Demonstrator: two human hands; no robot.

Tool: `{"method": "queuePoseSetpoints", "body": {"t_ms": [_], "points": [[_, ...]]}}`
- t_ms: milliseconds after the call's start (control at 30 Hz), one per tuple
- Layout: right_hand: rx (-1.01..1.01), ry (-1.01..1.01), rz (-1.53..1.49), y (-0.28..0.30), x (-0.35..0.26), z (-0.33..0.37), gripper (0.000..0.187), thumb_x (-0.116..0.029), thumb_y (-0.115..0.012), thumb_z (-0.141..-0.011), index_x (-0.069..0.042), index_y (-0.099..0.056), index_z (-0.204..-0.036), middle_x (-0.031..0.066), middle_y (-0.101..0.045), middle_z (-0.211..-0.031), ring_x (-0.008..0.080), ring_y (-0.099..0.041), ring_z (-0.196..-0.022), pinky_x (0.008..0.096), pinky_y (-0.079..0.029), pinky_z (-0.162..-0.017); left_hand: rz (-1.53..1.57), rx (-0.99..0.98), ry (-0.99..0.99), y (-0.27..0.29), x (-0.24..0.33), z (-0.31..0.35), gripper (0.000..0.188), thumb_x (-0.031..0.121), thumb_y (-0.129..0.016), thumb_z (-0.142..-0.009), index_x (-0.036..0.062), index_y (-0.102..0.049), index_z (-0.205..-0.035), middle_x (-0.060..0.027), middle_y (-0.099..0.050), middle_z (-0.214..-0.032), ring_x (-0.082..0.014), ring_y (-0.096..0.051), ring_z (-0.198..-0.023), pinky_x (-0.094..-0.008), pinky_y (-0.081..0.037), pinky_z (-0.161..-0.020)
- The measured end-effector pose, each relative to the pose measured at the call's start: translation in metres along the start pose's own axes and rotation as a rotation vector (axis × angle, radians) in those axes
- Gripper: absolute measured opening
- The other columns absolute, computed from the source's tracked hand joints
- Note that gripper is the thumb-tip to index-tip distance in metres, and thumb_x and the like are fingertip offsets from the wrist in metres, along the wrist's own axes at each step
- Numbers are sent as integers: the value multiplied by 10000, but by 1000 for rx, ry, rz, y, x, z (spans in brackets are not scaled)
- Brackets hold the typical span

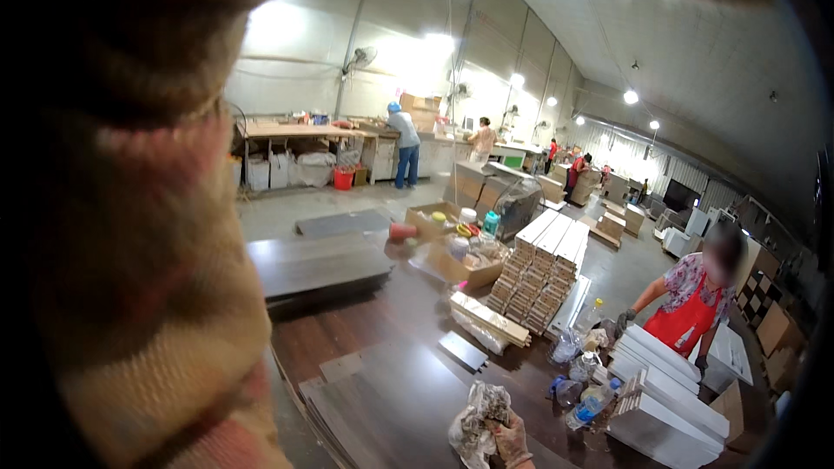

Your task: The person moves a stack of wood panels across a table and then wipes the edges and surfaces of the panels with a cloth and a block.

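My right hand (512,441), in a stained pale glove, comes up from the lower edge and is closed on a crumpled, dirty white rag (475,421). The rag is held over a dark, glossy panel (408,391) on the brown work surface. A large, blurred tan shape with reddish stains, apparently my gloved left hand (174,295), fills the left side very close to the camera. How its fingers are set cannot be made out, and it hides everything behind it.
Dark panels (321,265) are stacked at left. A cardboard box (460,265) of containers stands beyond, beside stacked white-topped strips (543,265). Plastic bottles (592,404) stand at right near white boards (665,382), where a co-worker in a red apron (691,321) handles them. Other people work farther back.
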State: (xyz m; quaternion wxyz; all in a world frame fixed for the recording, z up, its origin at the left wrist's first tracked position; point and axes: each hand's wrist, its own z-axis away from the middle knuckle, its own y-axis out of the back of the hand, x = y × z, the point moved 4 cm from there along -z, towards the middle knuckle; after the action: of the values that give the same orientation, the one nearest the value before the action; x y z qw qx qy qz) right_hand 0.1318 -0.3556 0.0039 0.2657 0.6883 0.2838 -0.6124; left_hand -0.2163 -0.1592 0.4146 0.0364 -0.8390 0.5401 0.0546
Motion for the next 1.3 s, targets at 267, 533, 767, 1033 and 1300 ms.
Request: {"method": "queuePoseSetpoints", "body": {"t_ms": [267,533,767,1033,1300], "points": [[7,-89,185,8,-26,-5,253,-39,-619,-869,-17,-642,-1119,14,-658,-987,104,-585,-847,270,-488,-735,208,-494,-151,-55,79,36,569,258,-729,-771,56,-550,-1273,-136,-557,-1268,-279,-518,-1203,-390,-460,-992],[-114,31,-135,-12,-6,-5,318,-24,-632,-888,-31,-602,-1205,15,-650,-1085,95,-591,-966,257,-483,-853,375,-919,-360,-37,119,50,535,250,-722,-772,60,-577,-1251,-137,-562,-1275,-287,-522,-1210,-394,-458,-1001],[-69,247,178,-14,-13,-2,408,-16,-642,-841,-66,-578,-1241,47,-672,-1057,175,-648,-912,293,-529,-775,1160,-1693,-484,-23,149,146,455,249,-698,-827,72,-597,-1234,-120,-538,-1299,-271,-527,-1185,-378,-463,-973],[-499,778,1050,-93,-71,28,477,-404,-675,-809,-153,-637,-1212,74,-622,-1164,273,-523,-1124,445,-366,-994,1896,-1900,821,3,107,281,326,203,-527,-952,33,-614,-1216,-98,-628,-1194,-210,-602,-1064,-342,-483,-921],[-245,720,989,-105,-74,34,610,-396,-777,-711,-181,-606,-1256,83,-516,-1336,322,-422,-1238,490,-298,-1043,284,-2260,1339,287,28,693,465,441,-469,-949,40,-644,-1104,-165,-677,-1021,-266,-645,-937,-395,-519,-822]]}}
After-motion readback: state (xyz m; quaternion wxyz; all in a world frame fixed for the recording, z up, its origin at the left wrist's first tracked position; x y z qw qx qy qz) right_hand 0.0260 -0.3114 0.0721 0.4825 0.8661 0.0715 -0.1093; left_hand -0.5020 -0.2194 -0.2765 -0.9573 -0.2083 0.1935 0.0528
